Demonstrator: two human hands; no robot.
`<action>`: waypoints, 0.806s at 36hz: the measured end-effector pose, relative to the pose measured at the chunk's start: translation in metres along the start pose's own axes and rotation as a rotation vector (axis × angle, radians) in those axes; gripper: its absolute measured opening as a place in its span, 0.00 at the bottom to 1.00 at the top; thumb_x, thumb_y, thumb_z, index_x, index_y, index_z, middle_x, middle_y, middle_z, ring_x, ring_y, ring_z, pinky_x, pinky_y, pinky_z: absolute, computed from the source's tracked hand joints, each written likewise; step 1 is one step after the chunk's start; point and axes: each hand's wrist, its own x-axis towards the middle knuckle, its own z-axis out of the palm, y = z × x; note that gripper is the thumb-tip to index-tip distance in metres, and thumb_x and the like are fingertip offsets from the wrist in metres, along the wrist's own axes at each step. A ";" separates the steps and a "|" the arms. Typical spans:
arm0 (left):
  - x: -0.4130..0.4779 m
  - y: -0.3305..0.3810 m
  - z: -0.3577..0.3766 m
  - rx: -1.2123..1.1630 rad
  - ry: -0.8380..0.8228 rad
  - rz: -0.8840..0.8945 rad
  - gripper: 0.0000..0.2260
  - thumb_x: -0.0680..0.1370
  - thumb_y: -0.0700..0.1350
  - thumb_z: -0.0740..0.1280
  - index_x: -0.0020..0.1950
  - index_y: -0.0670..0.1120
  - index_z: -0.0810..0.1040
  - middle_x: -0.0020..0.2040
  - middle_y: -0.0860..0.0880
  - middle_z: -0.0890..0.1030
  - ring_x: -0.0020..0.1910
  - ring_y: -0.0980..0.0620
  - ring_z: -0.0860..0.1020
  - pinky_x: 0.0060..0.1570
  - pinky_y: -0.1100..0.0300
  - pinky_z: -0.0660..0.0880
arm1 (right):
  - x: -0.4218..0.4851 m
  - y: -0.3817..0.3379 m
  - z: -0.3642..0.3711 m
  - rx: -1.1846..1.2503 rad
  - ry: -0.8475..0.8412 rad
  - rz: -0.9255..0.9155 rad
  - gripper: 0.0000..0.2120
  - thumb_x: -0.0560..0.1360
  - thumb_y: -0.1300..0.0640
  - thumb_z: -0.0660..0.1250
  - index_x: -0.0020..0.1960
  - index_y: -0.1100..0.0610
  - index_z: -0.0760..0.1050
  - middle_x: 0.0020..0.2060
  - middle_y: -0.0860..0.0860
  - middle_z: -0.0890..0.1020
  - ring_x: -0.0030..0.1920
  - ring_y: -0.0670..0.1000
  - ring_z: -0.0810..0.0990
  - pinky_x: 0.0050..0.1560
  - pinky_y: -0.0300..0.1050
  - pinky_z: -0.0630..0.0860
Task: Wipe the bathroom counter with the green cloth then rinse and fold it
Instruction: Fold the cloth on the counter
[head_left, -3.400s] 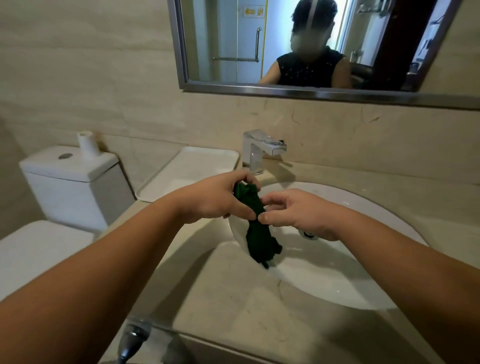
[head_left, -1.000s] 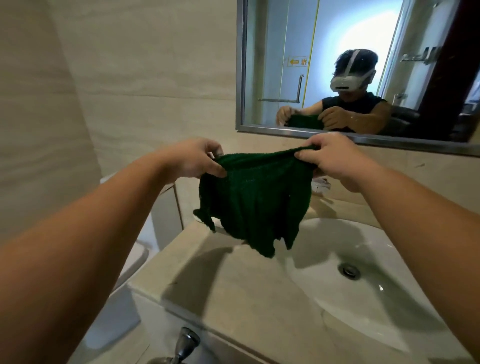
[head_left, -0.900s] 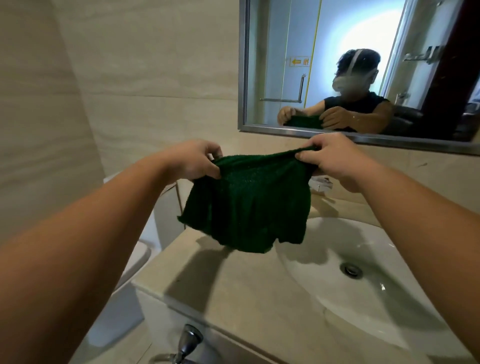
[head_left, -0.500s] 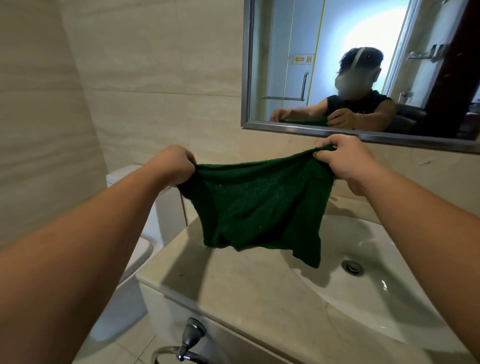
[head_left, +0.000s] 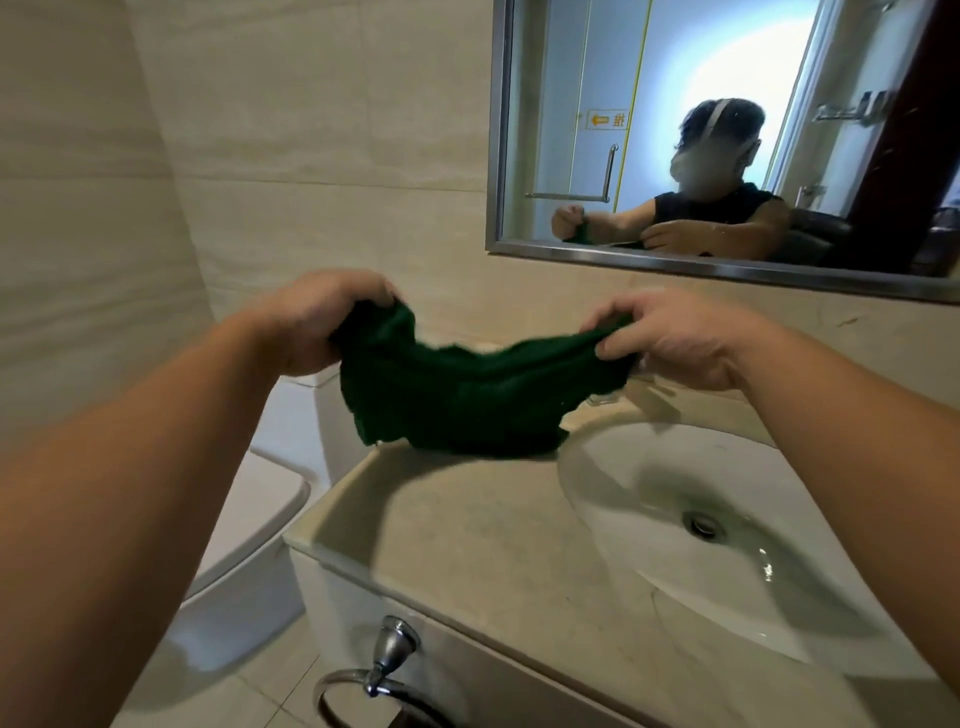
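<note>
The dark green cloth (head_left: 467, 395) is stretched between my two hands above the left part of the beige counter (head_left: 467, 545). My left hand (head_left: 311, 322) grips its left end and my right hand (head_left: 670, 338) pinches its right end. The cloth sags in the middle, and its lower edge reaches down to the counter top beside the basin. The tap is hidden behind the cloth and my right hand.
A white oval basin (head_left: 727, 519) with a metal drain (head_left: 704, 525) lies to the right. A toilet (head_left: 270, 467) stands left of the counter. A chrome towel ring (head_left: 384, 670) hangs on the counter front. A framed mirror (head_left: 727, 130) is on the wall above.
The cloth has gone from bunched over the basin to spread wide between my hands. In the last half second both hands dropped lower, and the cloth now sags onto the counter.
</note>
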 end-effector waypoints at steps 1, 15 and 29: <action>-0.004 -0.010 -0.003 0.087 -0.136 -0.090 0.08 0.78 0.39 0.64 0.47 0.38 0.82 0.42 0.39 0.84 0.42 0.43 0.84 0.40 0.58 0.82 | -0.005 0.004 0.003 -0.052 -0.136 0.074 0.15 0.75 0.75 0.67 0.50 0.57 0.83 0.48 0.58 0.83 0.49 0.57 0.83 0.42 0.45 0.81; -0.025 -0.101 -0.020 0.417 -0.544 -0.557 0.06 0.81 0.39 0.69 0.57 0.41 0.83 0.54 0.37 0.84 0.53 0.38 0.84 0.49 0.47 0.84 | -0.014 0.082 0.033 -0.188 -0.516 0.411 0.02 0.76 0.60 0.73 0.49 0.57 0.82 0.46 0.58 0.81 0.49 0.56 0.79 0.48 0.51 0.77; -0.002 -0.134 -0.006 0.850 -0.208 -0.248 0.03 0.81 0.47 0.71 0.55 0.50 0.82 0.55 0.47 0.83 0.56 0.46 0.80 0.55 0.51 0.78 | 0.022 0.136 0.049 -0.088 -0.010 0.362 0.09 0.81 0.66 0.67 0.60 0.61 0.79 0.51 0.59 0.82 0.50 0.56 0.79 0.45 0.50 0.76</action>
